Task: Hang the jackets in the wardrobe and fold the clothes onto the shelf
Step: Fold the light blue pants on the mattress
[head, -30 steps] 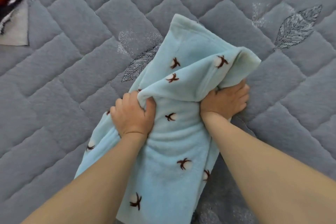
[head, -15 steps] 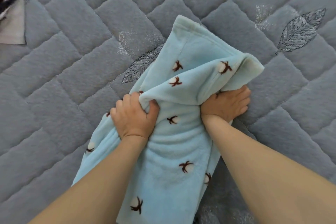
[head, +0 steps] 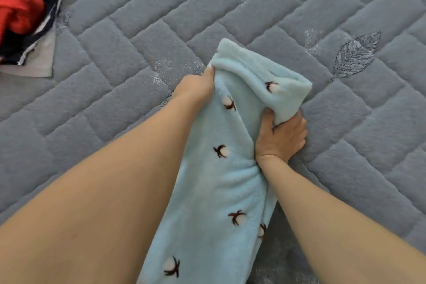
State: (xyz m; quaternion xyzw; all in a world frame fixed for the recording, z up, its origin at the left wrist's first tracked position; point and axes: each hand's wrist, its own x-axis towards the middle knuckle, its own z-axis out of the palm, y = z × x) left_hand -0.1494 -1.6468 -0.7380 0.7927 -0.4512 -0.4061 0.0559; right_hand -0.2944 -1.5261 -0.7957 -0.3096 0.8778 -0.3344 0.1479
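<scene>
Fleece was what you had in both hands, that pale blue garment (head: 221, 168) with the little brown-and-white cotton sprigs, lying on the grey quilted bedspread (head: 143, 30) and running from dead centre down toward 6 o'clock. Compared with half a second before, your left hand (head: 196, 85) had shot forward from the near side up to roughly 12 o'clock of the cloth, fingers curled round the edge just under the far end. Your right hand (head: 280, 136) had barely moved, sitting at about 3 o'clock with its fingers and thumb bunched round the turned-over flap. So the far end looked drawn in narrower and the fold pulled tighter, which I'd read as you being mid-fold on this piece, nowhere near the shelf yet. The heap of red and dark clothes (head: 23, 7) at 10 o'clock looked untouched, so plenty was left. No wardrobe or shelf in view, so can't say how far that side had got.
</scene>
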